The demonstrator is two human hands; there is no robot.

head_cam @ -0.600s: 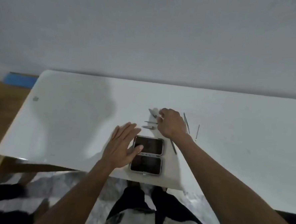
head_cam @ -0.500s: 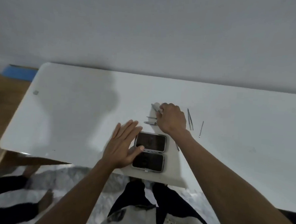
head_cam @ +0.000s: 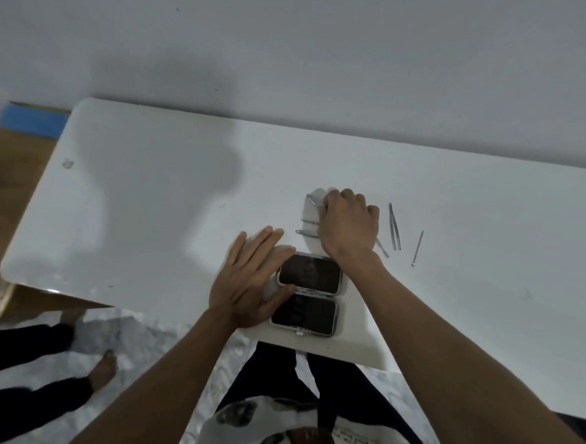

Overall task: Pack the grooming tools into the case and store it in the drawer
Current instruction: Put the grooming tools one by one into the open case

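Note:
The grooming case point(head_cam: 307, 293) lies open near the front edge of the white table point(head_cam: 148, 213), showing two dark halves in a silver frame. My left hand point(head_cam: 250, 281) rests flat on the case's left side, fingers spread. Behind the case, my right hand point(head_cam: 348, 225) curls down over a cluster of small metal tools; a pointed metal tool point(head_cam: 312, 201) sticks out from its fingertips. Two more metal tools point(head_cam: 306, 233) lie to the left under the hand. Tweezers point(head_cam: 395, 226) and a thin metal pick point(head_cam: 417, 248) lie to the hand's right.
A wall rises right behind the table. Another person's dark-clothed legs and bare foot point(head_cam: 102, 371) are at lower left on a pale floor covering. A blue object point(head_cam: 30, 121) sits on the wooden floor beyond the table's left end.
The view shifted slightly; my right hand stays curled over the tools with the pointed tool at its fingertips. My left hand remains flat on the case.

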